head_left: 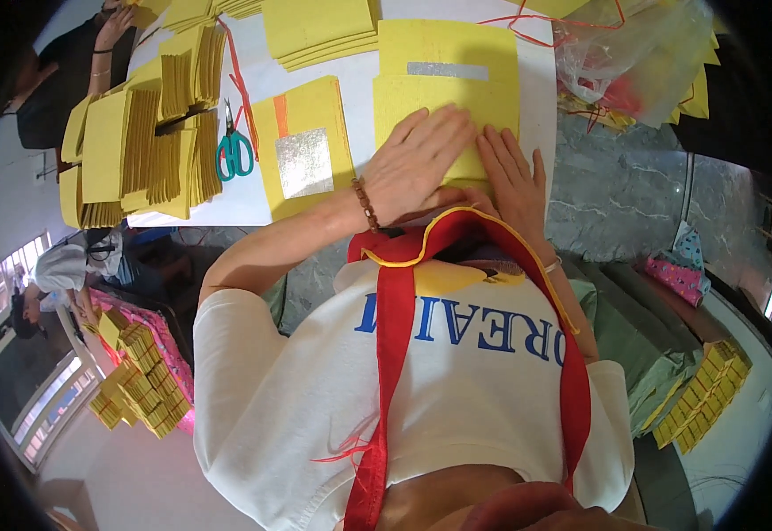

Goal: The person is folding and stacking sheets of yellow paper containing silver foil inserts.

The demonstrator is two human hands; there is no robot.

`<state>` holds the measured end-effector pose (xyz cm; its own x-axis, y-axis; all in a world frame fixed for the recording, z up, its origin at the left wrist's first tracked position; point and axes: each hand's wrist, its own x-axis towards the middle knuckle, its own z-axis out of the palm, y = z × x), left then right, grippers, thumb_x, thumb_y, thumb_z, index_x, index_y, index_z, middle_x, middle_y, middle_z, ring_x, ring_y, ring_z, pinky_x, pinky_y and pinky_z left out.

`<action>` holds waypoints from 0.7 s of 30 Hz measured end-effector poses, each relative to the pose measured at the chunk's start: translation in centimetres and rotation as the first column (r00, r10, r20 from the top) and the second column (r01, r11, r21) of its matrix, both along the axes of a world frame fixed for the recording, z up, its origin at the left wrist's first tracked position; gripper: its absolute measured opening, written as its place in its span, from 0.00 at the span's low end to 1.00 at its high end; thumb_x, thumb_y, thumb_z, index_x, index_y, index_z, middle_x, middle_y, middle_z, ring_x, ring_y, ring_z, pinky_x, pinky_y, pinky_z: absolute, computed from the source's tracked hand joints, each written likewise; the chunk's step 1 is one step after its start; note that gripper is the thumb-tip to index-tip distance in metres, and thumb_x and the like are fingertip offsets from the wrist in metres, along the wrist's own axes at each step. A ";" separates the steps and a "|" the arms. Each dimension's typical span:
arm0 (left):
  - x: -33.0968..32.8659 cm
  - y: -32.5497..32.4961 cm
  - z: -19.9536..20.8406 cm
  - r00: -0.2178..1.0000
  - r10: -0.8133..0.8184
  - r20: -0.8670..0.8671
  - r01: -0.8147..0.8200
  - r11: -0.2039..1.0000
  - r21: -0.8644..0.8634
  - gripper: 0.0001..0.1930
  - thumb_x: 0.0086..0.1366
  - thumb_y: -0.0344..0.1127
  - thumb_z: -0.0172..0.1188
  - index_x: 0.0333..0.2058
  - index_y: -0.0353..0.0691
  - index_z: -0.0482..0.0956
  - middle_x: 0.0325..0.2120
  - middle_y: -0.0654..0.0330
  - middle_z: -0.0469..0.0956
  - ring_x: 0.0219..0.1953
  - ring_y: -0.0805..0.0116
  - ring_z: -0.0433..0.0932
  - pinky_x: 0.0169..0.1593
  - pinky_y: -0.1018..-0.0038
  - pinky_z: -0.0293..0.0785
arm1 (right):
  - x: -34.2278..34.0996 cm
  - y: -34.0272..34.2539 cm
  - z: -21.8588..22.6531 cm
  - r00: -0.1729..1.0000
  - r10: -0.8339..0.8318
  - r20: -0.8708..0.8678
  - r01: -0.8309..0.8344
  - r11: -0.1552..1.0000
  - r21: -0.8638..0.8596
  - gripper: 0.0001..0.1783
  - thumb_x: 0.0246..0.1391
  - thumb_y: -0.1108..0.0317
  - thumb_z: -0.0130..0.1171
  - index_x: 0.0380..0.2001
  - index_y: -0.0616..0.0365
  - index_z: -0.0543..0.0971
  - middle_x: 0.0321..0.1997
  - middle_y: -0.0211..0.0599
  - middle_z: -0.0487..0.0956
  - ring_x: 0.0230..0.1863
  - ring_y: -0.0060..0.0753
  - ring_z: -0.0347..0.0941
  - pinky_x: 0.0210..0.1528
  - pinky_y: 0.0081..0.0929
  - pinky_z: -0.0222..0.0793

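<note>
A sheet of yellow joss paper [446,53] lies on the white table directly before me, its lower part folded up so that only a strip of its silver patch shows. My left hand [421,159] rests flat across the folded part, fingers stretched toward the upper right. Beside it, my right hand [511,173] lies on the paper's right edge with its fingers apart and the thumb partly raised. Neither hand grips anything. To the left is a flat stack of yellow joss paper [340,133] with a silver square and an orange stripe on top.
Teal-handled scissors [234,156] and red string [237,75] lie left of the stack. Folded yellow bundles [107,146] crowd the table's left end. A clear plastic bag [629,62] hangs at the right edge. Another person [76,261] is at work farther left, and a co-worker's hand [114,26] shows at upper left.
</note>
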<state>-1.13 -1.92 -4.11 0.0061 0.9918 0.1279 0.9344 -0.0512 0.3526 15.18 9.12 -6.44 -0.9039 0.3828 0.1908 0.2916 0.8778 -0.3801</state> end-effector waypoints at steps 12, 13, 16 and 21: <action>0.6 1.4 1.2 0.944 0.039 -0.329 -0.016 0.997 0.072 0.33 0.44 0.38 0.59 0.50 0.27 0.65 0.49 0.42 0.66 0.51 0.52 0.65 0.52 0.65 0.63 | -2.9 3.2 3.4 0.966 -0.216 -0.140 0.108 0.835 -0.540 0.24 0.54 0.58 0.50 0.52 0.58 0.70 0.56 0.35 0.71 0.53 0.37 0.64 0.56 0.38 0.53; 0.6 1.6 1.3 0.948 0.023 -0.317 -0.014 0.999 0.029 0.31 0.43 0.36 0.57 0.48 0.26 0.66 0.47 0.42 0.67 0.49 0.53 0.66 0.50 0.67 0.65 | -3.3 3.3 3.1 0.988 -0.133 -0.075 0.110 0.961 -0.253 0.24 0.54 0.59 0.50 0.52 0.59 0.70 0.56 0.37 0.71 0.50 0.38 0.65 0.53 0.37 0.54; -0.1 1.6 1.0 0.926 0.068 -0.372 -0.020 0.991 0.130 0.26 0.43 0.32 0.55 0.44 0.26 0.70 0.42 0.46 0.71 0.44 0.56 0.71 0.45 0.68 0.70 | -3.4 4.6 2.9 0.998 -0.040 0.047 0.045 0.994 -0.102 0.24 0.56 0.59 0.47 0.54 0.60 0.68 0.56 0.40 0.70 0.50 0.38 0.64 0.53 0.35 0.55; -6.2 1.7 5.2 0.999 0.030 0.030 -0.039 0.943 0.330 0.27 0.44 0.23 0.52 0.48 0.34 0.71 0.40 0.52 0.75 0.39 0.56 0.74 0.44 0.67 0.72 | -1.9 6.8 2.7 0.946 -0.254 -0.204 -0.025 0.568 -0.822 0.26 0.60 0.57 0.41 0.58 0.58 0.64 0.60 0.35 0.66 0.61 0.32 0.58 0.60 0.36 0.50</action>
<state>-7.29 -0.26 1.10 -0.0346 0.8934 0.4480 0.9291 -0.1364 0.3438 13.29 15.87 -3.75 -0.8024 0.5961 -0.0290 0.1302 0.1273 -0.9833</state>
